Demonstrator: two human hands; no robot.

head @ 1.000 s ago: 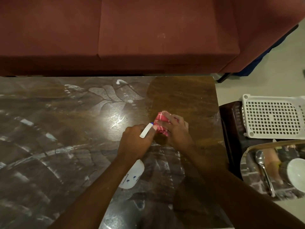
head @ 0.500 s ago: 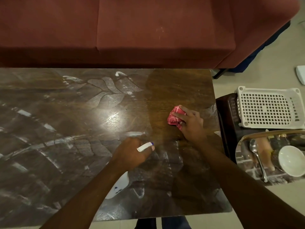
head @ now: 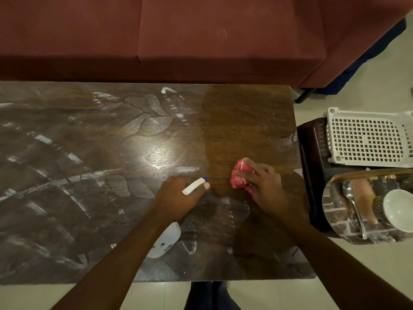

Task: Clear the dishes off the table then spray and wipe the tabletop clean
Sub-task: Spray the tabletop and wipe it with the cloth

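Observation:
The dark wooden tabletop (head: 93,180) is streaked with white smears on its left and middle; a wiped brown patch lies at the right. My left hand (head: 178,198) grips a white spray bottle (head: 166,240) by its head, the nozzle pointing right over the table. My right hand (head: 263,184) holds a crumpled red cloth (head: 240,177) against the tabletop at the edge of the wiped patch. A white bowl (head: 399,209) and a spoon (head: 352,202) lie on a patterned tray (head: 335,224) to the right of the table.
A maroon sofa (head: 201,36) runs along the table's far edge. A white perforated basket (head: 366,139) rests on a dark stool (head: 312,153) at the right, behind the tray. Pale tiled floor shows at right and below the near edge.
My right hand with the red cloth first moved up and right away from my left hand, then came back down and left. The left hand kept the spray bottle roughly in place.

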